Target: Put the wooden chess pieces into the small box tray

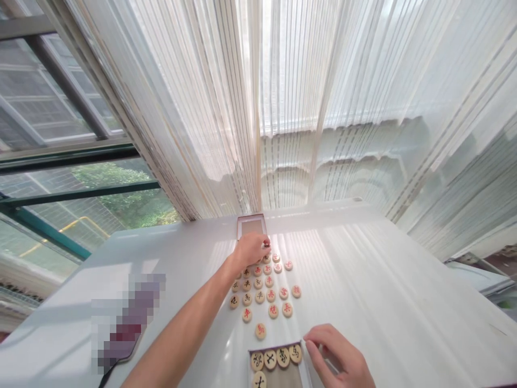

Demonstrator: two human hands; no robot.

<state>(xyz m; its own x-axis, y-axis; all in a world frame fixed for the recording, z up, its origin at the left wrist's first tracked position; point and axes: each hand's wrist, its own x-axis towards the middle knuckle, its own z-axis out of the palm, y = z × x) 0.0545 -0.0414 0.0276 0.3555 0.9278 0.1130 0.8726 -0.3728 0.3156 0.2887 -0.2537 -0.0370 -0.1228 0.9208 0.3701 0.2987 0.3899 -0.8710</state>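
Note:
Stretched far across the table, my left hand (251, 249) is closed in a pinch, with a small xiangqi piece (266, 245) partly showing at its fingertips. Beneath and around it lie loose round wooden xiangqi pieces (259, 296) with red or black characters; my hand and forearm hide some of them. Close to me is a shallow box (289, 376) with black-lettered pieces (283, 357) in a row along its far wall and one more below at the left. My right hand (339, 357) has thumb and forefinger closed at the box's far right corner.
A second shallow box or lid (250, 218) lies at the table's far edge, just beyond my left hand. A pixelated dark object (131, 323) rests at the left on the white table (363, 269). Sheer curtains (291, 108) hang behind, beside an open window.

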